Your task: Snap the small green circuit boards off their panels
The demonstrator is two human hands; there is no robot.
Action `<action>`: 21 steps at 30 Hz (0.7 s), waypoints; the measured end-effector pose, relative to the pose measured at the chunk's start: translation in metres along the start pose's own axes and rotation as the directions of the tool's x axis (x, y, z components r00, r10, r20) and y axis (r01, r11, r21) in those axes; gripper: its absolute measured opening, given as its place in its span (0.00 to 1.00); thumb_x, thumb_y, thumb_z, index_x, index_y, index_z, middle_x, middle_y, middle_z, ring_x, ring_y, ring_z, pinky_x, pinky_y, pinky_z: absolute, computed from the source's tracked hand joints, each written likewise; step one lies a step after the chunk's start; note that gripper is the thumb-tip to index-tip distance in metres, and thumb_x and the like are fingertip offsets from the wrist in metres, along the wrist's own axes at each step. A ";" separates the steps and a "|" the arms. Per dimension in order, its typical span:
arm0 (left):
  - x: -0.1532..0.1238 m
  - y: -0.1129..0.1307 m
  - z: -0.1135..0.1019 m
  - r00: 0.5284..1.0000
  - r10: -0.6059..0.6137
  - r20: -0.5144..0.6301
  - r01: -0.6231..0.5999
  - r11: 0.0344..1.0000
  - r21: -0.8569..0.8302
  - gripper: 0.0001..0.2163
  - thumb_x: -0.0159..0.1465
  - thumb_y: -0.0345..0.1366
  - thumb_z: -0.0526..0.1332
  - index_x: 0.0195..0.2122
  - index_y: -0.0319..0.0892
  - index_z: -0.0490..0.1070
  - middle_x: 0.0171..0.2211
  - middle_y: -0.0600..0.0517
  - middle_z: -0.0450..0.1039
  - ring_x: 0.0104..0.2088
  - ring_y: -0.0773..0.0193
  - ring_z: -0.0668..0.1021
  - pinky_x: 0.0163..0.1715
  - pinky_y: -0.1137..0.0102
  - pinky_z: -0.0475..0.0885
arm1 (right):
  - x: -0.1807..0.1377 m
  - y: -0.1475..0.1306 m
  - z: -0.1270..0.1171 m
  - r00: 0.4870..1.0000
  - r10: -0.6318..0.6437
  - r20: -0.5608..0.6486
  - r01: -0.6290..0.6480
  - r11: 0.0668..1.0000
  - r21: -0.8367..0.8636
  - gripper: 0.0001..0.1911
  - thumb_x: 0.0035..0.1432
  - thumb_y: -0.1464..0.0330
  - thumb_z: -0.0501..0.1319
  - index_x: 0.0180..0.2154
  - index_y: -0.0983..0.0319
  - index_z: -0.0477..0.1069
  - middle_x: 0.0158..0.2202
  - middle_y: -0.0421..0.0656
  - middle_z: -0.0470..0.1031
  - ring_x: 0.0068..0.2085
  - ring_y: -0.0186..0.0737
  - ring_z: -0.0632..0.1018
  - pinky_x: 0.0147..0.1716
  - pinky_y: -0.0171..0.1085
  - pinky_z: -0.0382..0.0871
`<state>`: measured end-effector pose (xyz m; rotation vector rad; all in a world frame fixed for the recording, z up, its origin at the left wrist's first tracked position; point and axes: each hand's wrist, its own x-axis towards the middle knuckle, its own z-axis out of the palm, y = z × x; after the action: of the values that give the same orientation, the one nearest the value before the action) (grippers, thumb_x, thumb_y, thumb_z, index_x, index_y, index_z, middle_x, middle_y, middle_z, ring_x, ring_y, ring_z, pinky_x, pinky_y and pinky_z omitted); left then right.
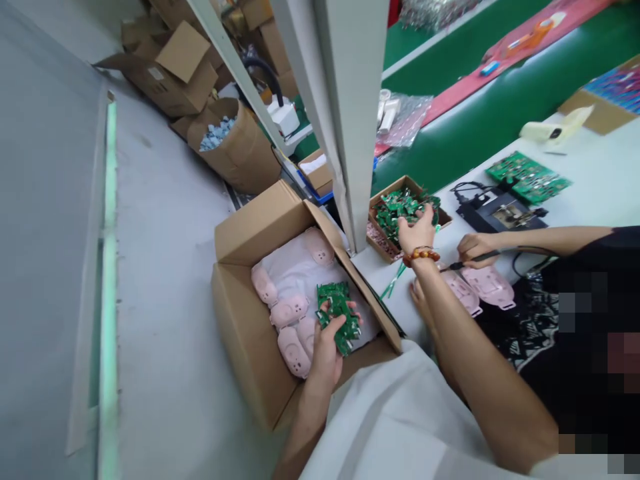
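Several green circuit boards (333,297) are stacked in my left hand (330,337), its fingers wrapped round them above the open carton. Inside that carton (240,320), pink plastic housings (293,350) lie on white sheeting. My right hand (419,233), with a bead bracelet at the wrist, reaches over a small cardboard box (383,250) on the table. Its thumb and fingers are spread among the loose green circuit boards (395,207) there. The boards partly hide the fingertips.
At the right, another person's hand (475,248) holds a pen-like corded tool over pink housings (487,283). A grey post (357,133) stands between the carton and small box. Beyond lie a black fixture (483,217), a green board panel (530,177) and a green conveyor (460,143).
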<state>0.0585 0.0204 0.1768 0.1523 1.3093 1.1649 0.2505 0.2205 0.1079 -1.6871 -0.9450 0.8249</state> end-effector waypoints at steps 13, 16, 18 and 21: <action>-0.001 -0.026 0.009 0.998 0.008 0.055 -0.021 0.971 0.237 0.19 0.55 0.37 0.74 0.48 0.45 0.77 0.50 0.49 0.81 0.53 0.56 0.80 0.56 0.65 0.72 | -0.164 -0.014 -0.057 0.818 -0.141 0.558 0.117 0.990 0.079 0.13 0.61 0.58 0.67 0.42 0.59 0.81 0.38 0.45 0.81 0.36 0.41 0.79 0.35 0.39 0.76; -0.002 -0.033 0.011 0.998 -0.056 0.017 0.053 0.988 0.149 0.19 0.54 0.40 0.74 0.47 0.44 0.77 0.47 0.50 0.81 0.51 0.56 0.81 0.54 0.65 0.73 | -0.164 -0.009 -0.067 0.835 -0.213 0.508 0.210 0.976 0.063 0.08 0.63 0.62 0.66 0.40 0.58 0.81 0.41 0.46 0.79 0.36 0.40 0.78 0.38 0.40 0.76; -0.004 -0.036 0.015 0.993 -0.116 -0.006 0.116 0.989 0.094 0.20 0.52 0.40 0.75 0.45 0.44 0.77 0.43 0.51 0.82 0.46 0.57 0.82 0.51 0.65 0.75 | -0.164 -0.005 -0.072 0.817 -0.214 0.536 0.217 0.974 0.058 0.07 0.63 0.64 0.64 0.40 0.59 0.79 0.39 0.45 0.78 0.34 0.39 0.77 0.38 0.41 0.76; -0.005 -0.040 0.018 0.984 -0.177 0.004 0.177 0.983 0.049 0.21 0.50 0.39 0.76 0.45 0.43 0.76 0.38 0.53 0.81 0.42 0.59 0.82 0.46 0.66 0.76 | -0.167 0.001 -0.077 0.802 -0.187 0.567 0.175 0.982 0.075 0.09 0.63 0.67 0.63 0.45 0.60 0.77 0.39 0.45 0.77 0.37 0.40 0.78 0.41 0.41 0.77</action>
<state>0.0972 0.0067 0.1597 0.0747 1.3163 0.9807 0.2400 0.0399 0.1426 -1.3130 -1.4777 1.2389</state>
